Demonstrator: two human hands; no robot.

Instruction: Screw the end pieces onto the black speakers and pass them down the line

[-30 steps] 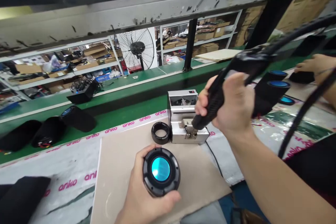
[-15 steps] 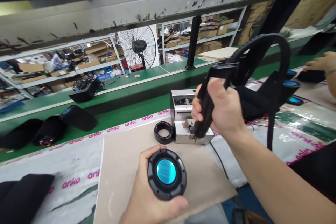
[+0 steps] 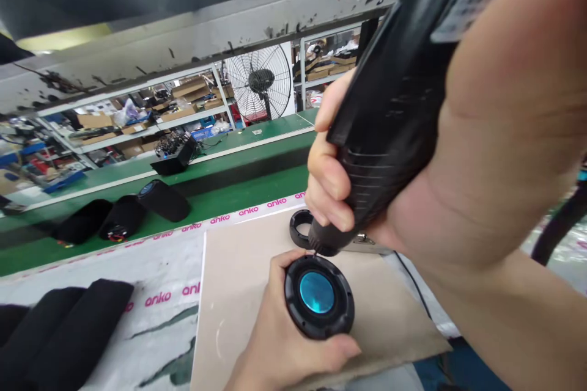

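Observation:
My left hand point(image 3: 284, 336) is wrapped round a black cylindrical speaker point(image 3: 298, 308), whose end with a shiny blue disc faces up towards me. In my right hand point(image 3: 440, 183) is a black electric screwdriver point(image 3: 389, 110), slanting down to the left. Its tip meets the far rim of the speaker's end, near a screw hole; whether a screw sits there is too small to tell. Just behind the speaker, a loose black ring point(image 3: 300, 229) lies on the beige board point(image 3: 238, 293). The screwdriver and my right hand hide most of the silver metal box point(image 3: 367, 247).
Several black fabric cylinders point(image 3: 123, 217) lie on the green bench point(image 3: 247, 186) at the left, and more dark fabric pieces point(image 3: 77, 336) are in the left foreground. A metal beam point(image 3: 183, 49) crosses overhead. Beyond stand a fan point(image 3: 260, 82) and loaded shelves point(image 3: 183, 113).
My right hand has brought the screwdriver from above the silver box down and left, onto the speaker's rim. My left hand keeps its hold on the speaker. The view has shifted slightly.

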